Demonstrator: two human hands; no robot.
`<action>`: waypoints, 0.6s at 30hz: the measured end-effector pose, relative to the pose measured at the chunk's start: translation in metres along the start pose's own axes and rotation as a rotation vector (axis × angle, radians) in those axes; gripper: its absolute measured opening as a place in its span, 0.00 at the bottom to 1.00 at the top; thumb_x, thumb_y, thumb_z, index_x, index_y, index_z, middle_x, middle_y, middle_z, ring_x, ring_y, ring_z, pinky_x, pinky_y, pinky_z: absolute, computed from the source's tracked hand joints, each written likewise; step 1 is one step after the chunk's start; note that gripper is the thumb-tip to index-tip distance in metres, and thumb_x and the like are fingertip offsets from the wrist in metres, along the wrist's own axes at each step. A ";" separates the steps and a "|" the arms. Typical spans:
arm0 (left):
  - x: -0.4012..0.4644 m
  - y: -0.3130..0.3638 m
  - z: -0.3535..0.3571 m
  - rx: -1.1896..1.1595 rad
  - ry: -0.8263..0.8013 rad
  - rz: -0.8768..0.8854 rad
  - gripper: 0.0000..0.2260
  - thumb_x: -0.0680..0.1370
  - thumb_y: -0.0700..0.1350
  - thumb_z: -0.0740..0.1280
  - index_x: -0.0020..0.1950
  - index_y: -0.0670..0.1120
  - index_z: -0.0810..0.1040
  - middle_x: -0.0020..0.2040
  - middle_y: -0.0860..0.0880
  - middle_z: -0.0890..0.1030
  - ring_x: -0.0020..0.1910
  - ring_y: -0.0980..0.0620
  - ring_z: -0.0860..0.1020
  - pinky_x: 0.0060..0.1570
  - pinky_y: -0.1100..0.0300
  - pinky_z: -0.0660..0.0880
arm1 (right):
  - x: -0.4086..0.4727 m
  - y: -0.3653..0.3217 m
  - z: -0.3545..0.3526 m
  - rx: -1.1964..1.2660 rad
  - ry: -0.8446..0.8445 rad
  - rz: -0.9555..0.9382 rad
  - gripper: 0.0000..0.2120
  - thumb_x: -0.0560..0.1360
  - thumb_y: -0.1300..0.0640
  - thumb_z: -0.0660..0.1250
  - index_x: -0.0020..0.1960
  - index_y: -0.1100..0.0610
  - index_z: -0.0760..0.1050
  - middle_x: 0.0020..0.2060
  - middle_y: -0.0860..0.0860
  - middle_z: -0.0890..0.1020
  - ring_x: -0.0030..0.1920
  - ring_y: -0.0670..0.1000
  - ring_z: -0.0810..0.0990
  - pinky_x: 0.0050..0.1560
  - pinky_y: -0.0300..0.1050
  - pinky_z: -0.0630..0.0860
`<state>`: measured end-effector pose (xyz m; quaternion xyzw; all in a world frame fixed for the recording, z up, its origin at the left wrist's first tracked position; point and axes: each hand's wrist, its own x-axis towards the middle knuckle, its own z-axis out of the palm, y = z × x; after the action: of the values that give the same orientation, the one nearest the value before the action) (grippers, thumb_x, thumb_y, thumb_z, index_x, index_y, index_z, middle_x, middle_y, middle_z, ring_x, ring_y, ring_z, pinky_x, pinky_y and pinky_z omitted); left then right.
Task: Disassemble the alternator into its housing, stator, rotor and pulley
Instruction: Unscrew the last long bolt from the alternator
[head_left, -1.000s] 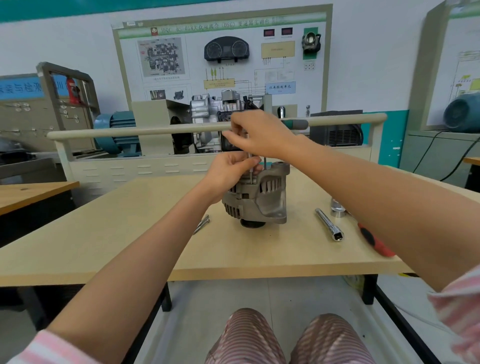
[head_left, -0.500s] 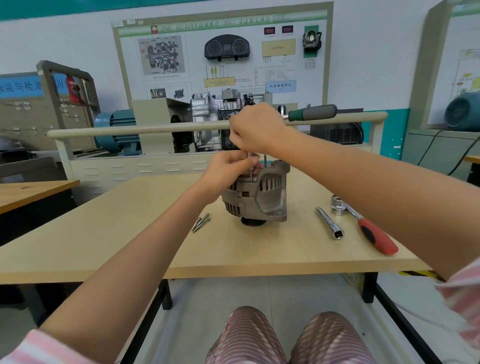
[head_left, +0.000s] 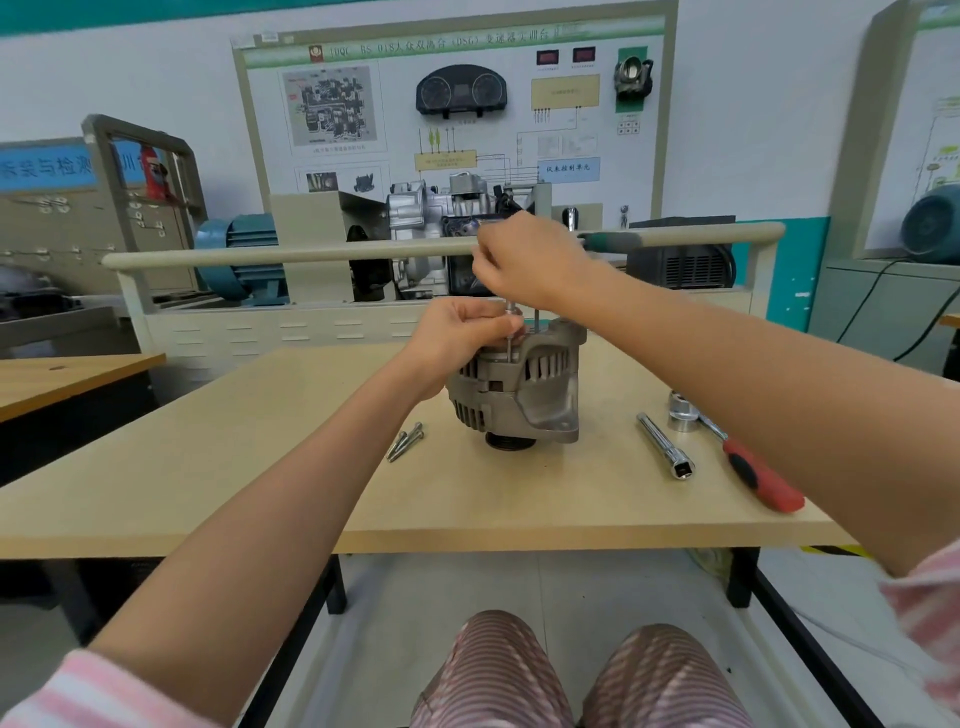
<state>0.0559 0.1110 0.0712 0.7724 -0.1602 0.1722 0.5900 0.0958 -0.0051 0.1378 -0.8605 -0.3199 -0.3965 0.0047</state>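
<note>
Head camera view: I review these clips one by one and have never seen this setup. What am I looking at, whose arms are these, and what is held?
There is no robot here. The camera sits on a person's head and looks forward and down, so the two bare arms are the wearer's own, with striped trousers at the bottom.

On the wooden table stands a grey alternator. The left hand curls its grip at the top of the alternator. The right hand, higher up, grips a green-handled tool, whose thin shaft runs down into the top.

Lying loose: a few long bolts left of the alternator, and on the right an extension bar, a socket and a red-handled driver.

Behind is a training board with car parts.
</note>
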 end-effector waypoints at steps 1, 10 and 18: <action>0.000 0.001 0.002 0.009 0.030 0.001 0.04 0.74 0.37 0.72 0.42 0.46 0.83 0.32 0.56 0.83 0.33 0.62 0.81 0.37 0.71 0.76 | 0.002 -0.005 0.001 -0.131 -0.006 0.067 0.11 0.79 0.55 0.54 0.40 0.58 0.66 0.28 0.49 0.65 0.27 0.51 0.65 0.27 0.41 0.59; 0.004 0.005 0.005 0.198 0.133 -0.030 0.07 0.72 0.45 0.75 0.44 0.43 0.81 0.39 0.50 0.82 0.39 0.56 0.79 0.46 0.61 0.76 | 0.004 -0.007 -0.003 -0.185 -0.046 0.065 0.14 0.79 0.57 0.56 0.35 0.58 0.61 0.31 0.50 0.64 0.35 0.55 0.69 0.31 0.43 0.63; 0.002 0.010 -0.008 0.222 -0.137 -0.012 0.06 0.80 0.43 0.65 0.48 0.49 0.82 0.52 0.46 0.84 0.55 0.50 0.80 0.60 0.59 0.73 | 0.002 0.010 -0.005 0.134 -0.075 -0.164 0.19 0.81 0.54 0.56 0.32 0.51 0.57 0.28 0.46 0.65 0.28 0.43 0.62 0.28 0.40 0.57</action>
<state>0.0528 0.1163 0.0833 0.8439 -0.1754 0.1323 0.4895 0.0985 -0.0136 0.1449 -0.8435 -0.4149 -0.3408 0.0176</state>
